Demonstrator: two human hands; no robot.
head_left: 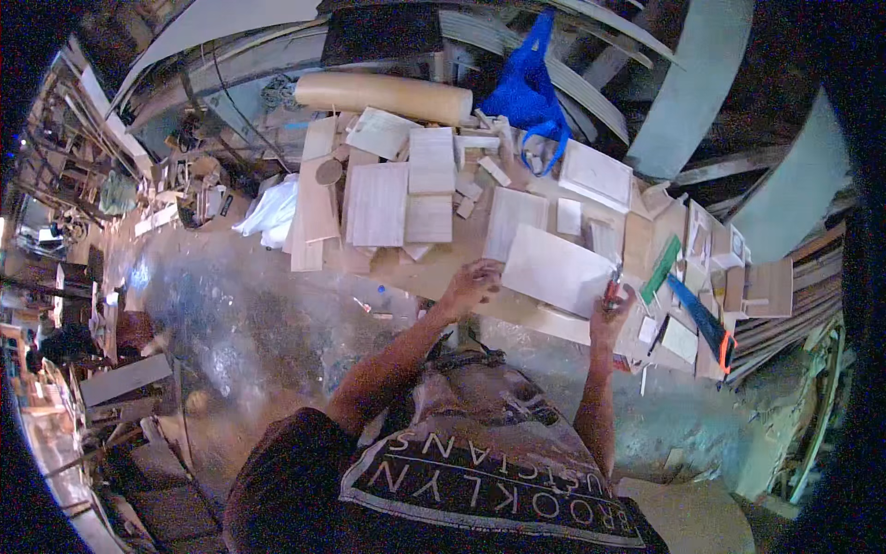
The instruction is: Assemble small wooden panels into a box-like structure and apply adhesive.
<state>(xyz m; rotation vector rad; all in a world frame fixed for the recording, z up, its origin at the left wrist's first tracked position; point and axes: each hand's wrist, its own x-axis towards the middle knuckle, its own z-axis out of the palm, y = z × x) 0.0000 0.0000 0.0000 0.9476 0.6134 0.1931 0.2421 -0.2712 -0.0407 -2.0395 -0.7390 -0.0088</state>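
Note:
A pale flat rectangular wooden board lies at the near edge of the workbench. My left hand is at its left end, fingers apart and slightly bent, holding nothing I can see; whether the fingertips touch the board I cannot tell. At the board's right end my right hand is closed around a small red-handled tool with a metal tip pointing away from me. Its exact kind is too small to make out. Behind the board lies another wooden panel, partly covered by it.
Stacked panels and small wood offcuts cover the bench, with a brown roll behind. A blue bag stands at the back. On the right are a green tool, a handsaw and an open wooden box.

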